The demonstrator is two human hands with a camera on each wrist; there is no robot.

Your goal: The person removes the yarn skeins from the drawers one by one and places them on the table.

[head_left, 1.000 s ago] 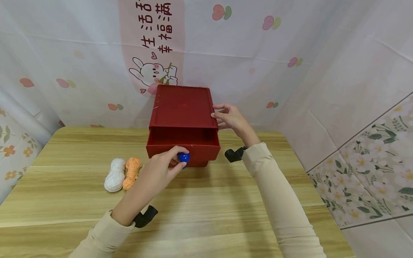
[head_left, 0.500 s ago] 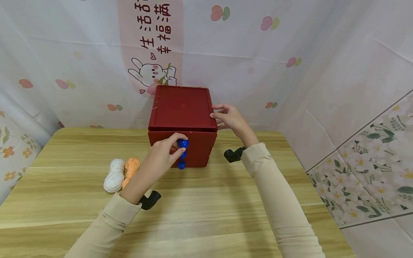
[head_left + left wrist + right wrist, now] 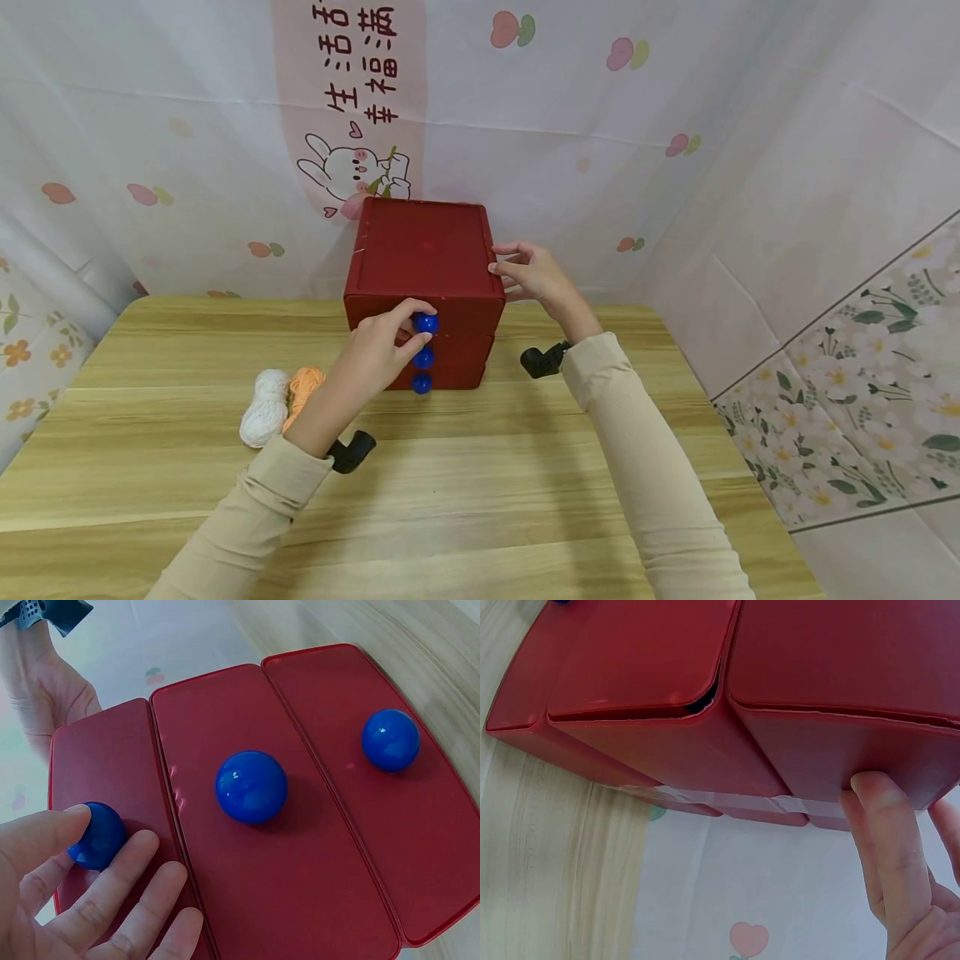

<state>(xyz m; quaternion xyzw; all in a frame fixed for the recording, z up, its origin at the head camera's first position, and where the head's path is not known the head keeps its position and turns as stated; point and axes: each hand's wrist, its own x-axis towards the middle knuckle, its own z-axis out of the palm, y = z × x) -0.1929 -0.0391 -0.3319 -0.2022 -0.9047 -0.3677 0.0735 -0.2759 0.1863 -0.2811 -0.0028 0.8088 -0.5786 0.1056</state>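
A red drawer cabinet (image 3: 427, 248) with three stacked drawers stands at the back of the table, all its fronts flush. Each front bears a round blue knob. My left hand (image 3: 381, 346) pinches the top knob (image 3: 99, 837) between thumb and fingers. Below it are the middle knob (image 3: 252, 787) and the bottom knob (image 3: 391, 740), both untouched. On the cabinet's right side rests my right hand (image 3: 534, 275), fingertips against the side wall and thumb near the top edge. In the right wrist view its fingers (image 3: 885, 817) press the red side beside a strip of clear tape (image 3: 727, 800).
Left of the cabinet, a white yarn skein (image 3: 266, 408) and an orange yarn skein (image 3: 306, 387) lie on the wooden table (image 3: 465, 500). Behind the cabinet hangs a patterned white curtain (image 3: 570, 167). A tiled, flowered wall panel (image 3: 862, 400) stands at the right.
The top drawer has slid back into the cabinet, from well open to flush. My left hand moved forward with its knob. The right hand stayed at the cabinet's side.
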